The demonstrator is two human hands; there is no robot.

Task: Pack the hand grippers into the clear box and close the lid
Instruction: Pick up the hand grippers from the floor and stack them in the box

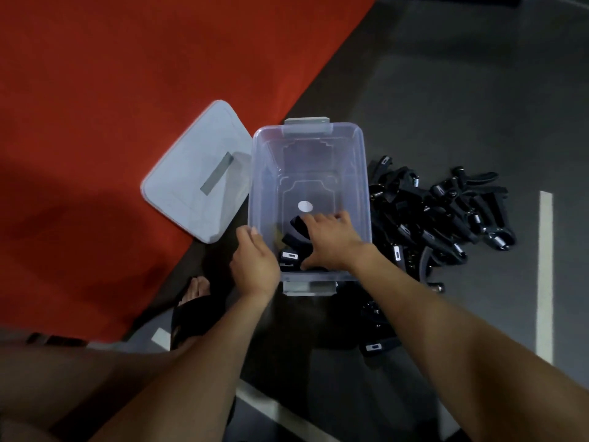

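My right fingers point(322, 218) held a hand gripper point(299, 231) low inside the clear box point(363, 186); my left hand point(255, 260) gripped its rim. I should have laid it flat by the wall.

No text readable from my view. White tags on hand grippers point(446, 212) too blurred; round sticker point(305, 206) in clear box point(363, 186) blank.

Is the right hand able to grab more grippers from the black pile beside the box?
Probably yes. The pile of hand grippers lies in the open right of the clear box, on the right hand's own side, with nothing covering it.
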